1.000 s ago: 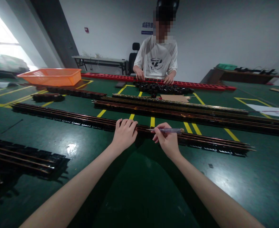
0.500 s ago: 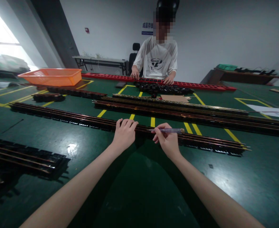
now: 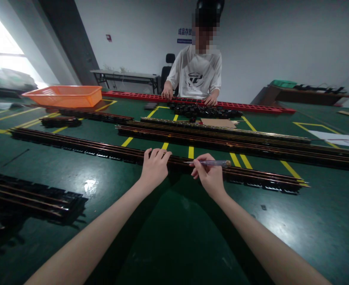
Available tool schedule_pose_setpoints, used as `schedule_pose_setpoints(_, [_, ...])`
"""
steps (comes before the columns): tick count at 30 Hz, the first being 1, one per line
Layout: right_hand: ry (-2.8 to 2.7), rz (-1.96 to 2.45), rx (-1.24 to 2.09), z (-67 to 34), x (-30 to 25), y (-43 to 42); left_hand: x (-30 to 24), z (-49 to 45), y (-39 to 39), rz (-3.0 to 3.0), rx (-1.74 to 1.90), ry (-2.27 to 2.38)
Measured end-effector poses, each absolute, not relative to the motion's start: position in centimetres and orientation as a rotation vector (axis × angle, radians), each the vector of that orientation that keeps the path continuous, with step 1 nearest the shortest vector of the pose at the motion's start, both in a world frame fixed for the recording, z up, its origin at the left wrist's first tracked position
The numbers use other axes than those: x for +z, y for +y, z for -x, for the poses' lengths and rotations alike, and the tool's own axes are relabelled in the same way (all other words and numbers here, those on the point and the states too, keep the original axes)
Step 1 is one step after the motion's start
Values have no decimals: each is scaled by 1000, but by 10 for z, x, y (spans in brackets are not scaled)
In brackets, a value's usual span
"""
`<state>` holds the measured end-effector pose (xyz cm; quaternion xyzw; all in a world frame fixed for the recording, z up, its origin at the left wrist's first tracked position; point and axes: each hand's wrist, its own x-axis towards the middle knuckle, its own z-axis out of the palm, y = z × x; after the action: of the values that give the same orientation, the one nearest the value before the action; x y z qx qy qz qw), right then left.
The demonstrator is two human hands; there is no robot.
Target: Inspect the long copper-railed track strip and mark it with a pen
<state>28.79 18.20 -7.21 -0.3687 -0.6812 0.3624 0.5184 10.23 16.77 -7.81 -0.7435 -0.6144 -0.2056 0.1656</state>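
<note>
Near the middle of the frame, the left hand (image 3: 155, 168) lies on top of the nearest long dark strip (image 3: 73, 144). Its fingers are pressed together and curled over the far edge, which looks like a way to pin the strip flat against the green table (image 3: 177, 237). That strip runs from the left edge, under both hands, and on to the lower right.

Just right of centre, the right hand (image 3: 210, 178) pinches a slim clear-handled tool (image 3: 211, 162) between thumb and fingertips. The tool is held sideways, almost parallel to the strip and just above it, with its brass end pointing right. Held that low and flat, its thin end sits close to the strip beside the left hand's fingers. I cannot tell whether the tip touches.

More long strips (image 3: 222, 136) lie in rows above the hands, parallel and apart, probably so each can be reached on its own. Another stack of strips (image 3: 28, 198) sits at the lower left.

At the top centre a co-worker (image 3: 196, 73) in a white shirt rests both hands on a red strip (image 3: 251, 106), with a pile of small black parts (image 3: 204, 111) just in front, likely kept within reach. An orange basket (image 3: 63, 96) stands at the upper left.
</note>
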Motion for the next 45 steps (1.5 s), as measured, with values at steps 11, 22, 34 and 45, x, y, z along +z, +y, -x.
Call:
schedule_pose_setpoints(11, [-1642,899,870,-289,-71,181,-78,-102,168,2119,-571,-1800])
schedule_pose_setpoints(22, [-1588,868,856,-289,-73,182,-80,-100,169,2126,-607,-1780])
schedule_pose_setpoints(34, [-1661,867,843,-289,-73,181,-79,-94,170,2231,-677,-1766])
schedule_pose_setpoints(45, [-1671,880,841,-289,-72,181,-73,-97,169,2268,-674,-1753])
